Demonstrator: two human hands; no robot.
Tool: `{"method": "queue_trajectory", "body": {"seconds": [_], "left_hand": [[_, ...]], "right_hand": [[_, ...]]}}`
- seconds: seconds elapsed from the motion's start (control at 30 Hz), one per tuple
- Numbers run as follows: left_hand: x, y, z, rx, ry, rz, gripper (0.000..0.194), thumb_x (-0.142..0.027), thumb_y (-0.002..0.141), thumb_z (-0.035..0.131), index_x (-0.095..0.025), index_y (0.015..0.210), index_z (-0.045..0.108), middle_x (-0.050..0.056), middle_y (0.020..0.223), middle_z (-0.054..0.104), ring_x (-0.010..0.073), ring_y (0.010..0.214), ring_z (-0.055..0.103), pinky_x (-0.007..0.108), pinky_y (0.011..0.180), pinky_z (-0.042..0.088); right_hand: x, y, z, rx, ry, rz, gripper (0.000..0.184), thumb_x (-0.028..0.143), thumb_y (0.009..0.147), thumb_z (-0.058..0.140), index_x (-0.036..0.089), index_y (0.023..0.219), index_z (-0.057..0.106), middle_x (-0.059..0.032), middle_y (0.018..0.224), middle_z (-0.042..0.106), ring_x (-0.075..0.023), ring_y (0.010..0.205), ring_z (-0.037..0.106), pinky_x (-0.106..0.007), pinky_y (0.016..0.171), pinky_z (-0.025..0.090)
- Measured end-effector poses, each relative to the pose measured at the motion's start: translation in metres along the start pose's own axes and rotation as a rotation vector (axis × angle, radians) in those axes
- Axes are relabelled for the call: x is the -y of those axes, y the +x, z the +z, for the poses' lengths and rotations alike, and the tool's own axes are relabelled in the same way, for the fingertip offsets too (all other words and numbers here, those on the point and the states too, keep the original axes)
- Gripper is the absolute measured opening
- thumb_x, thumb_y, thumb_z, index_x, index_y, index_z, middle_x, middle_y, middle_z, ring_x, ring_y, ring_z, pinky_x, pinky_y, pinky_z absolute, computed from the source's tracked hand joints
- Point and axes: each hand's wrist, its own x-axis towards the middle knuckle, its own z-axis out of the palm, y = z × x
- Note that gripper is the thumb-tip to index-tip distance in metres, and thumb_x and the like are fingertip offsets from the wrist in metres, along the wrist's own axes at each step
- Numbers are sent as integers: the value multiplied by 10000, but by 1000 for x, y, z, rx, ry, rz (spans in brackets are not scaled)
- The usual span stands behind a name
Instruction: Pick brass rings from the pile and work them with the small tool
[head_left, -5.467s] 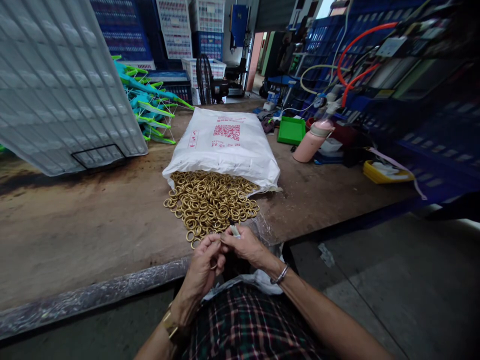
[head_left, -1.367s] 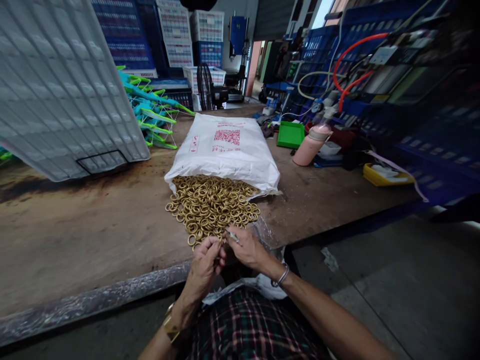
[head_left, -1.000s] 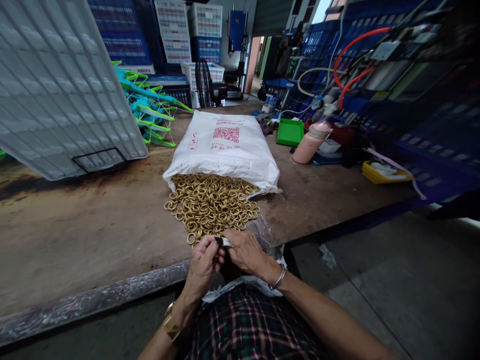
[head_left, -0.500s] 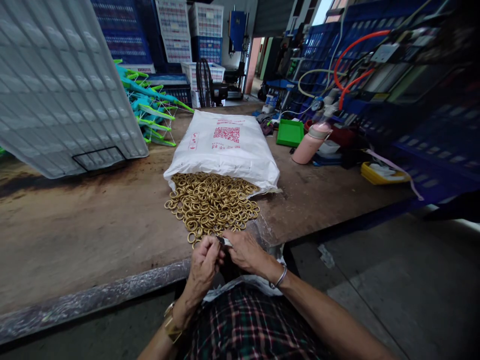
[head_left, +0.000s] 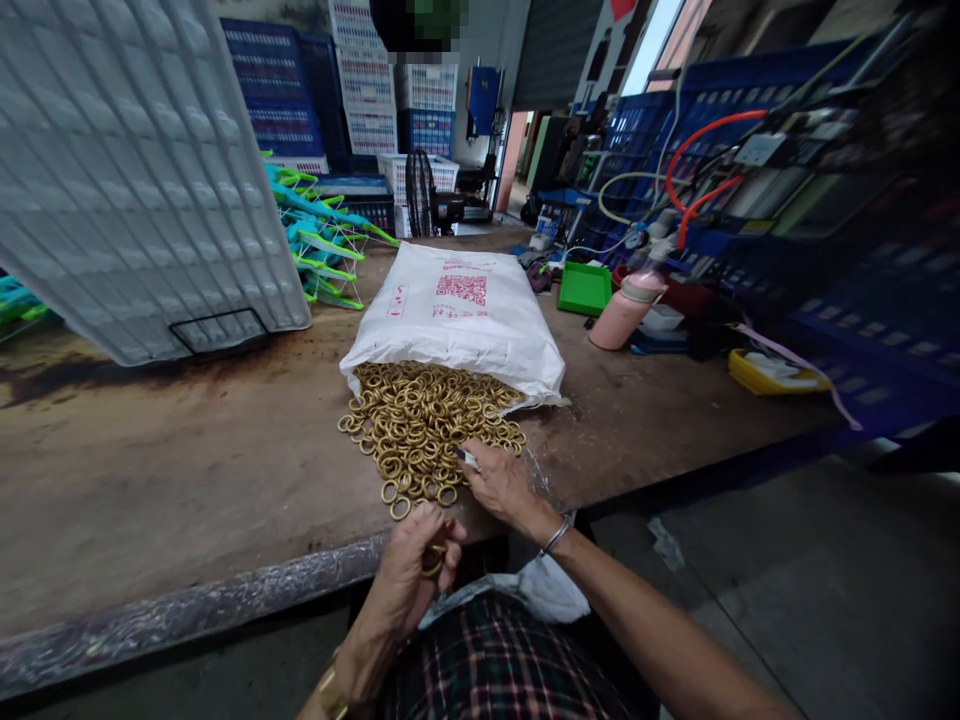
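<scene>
“Two hands are at work here. Which one worries you more?”

“The left hand (head_left: 414, 558). Its fingers curl in loosely, with at least one gold-coloured ring (head_left: 435, 571) caught among them; I can't tell whether others are tucked behind. It sits by the near edge of the table (head_left: 187, 450), so if that curl slackens, the ring could slip past the edge and onto the floor (head_left: 750, 570).”

“And the right hand (head_left: 504, 487)?”

“Thumb and fingers are closed on a small tool (head_left: 470, 460) with a pale body and a dark end. What kind, I can't make out. It's at the near side of the heap of rings (head_left: 416, 420), but whether the tip touches any is too small to tell.”

“What could that cause?”

“Gripping a tool leaves fewer fingers free, so a clumsy pinch might shove rings toward the table's edge instead of catching one. If the tip is sharp, it might also nick the left hand, which is near.”

“Does the sack (head_left: 454, 335) matter?”

“I'd say so. It lies flat behind the heap, its mouth toward the hands, with rings spread out in front. A tug or a press on it could send more sliding forward, and I see no raised lip to stop them.”
</scene>
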Motion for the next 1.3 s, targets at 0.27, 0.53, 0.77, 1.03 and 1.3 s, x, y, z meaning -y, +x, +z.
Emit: {"method": "queue_trajectory", "body": {"seconds": [0.27, 0.53, 0.77, 1.03, 1.3], "left_hand": [[0, 4, -15, 13, -228, -100, 243, -344, 671, 689, -139, 767, 600, 8, 670, 593, 73, 528, 529, 144, 409, 373], [5, 9, -16, 8, -242, -78, 262, -315, 649, 717, -124, 607, 543, 13, 659, 580, 95, 564, 543, 148, 387, 360], [3, 11, -12, -24, -261, -91, 272, -332, 643, 720, -140, 650, 527, -19, 601, 540, 64, 491, 486, 136, 367, 316], [2, 12, -11, 5, -196, -78, 230, -209, 615, 729, -150, 783, 583, -16, 649, 568, 86, 554, 550, 152, 411, 390], [-1, 14, -8, -15, -131, -49, 251, -222, 588, 742, -149, 762, 576, -26, 633, 553, 85, 552, 550, 144, 398, 368]], "right_hand": [[9, 9, 6, 65, -53, -17, 133, 177, 844, 430, 198, 850, 562, -24, 815, 640, -134, 731, 560, -229, 616, 281], [6, 6, 6, 49, -47, 0, 152, 120, 790, 443, 201, 847, 558, -16, 821, 635, -131, 722, 550, -237, 601, 268], [15, 6, 4, 71, -50, -5, 95, 236, 834, 472, 200, 856, 557, -23, 822, 641, -140, 740, 568, -244, 598, 273], [14, 7, 8, 100, -100, 26, 133, 200, 828, 431, 207, 858, 560, -25, 791, 654, -146, 691, 576, -255, 556, 248], [1, 11, 8, -16, 121, 84, 148, 224, 833, 416, 195, 766, 546, 10, 651, 563, -114, 585, 464, -228, 553, 261]]}}
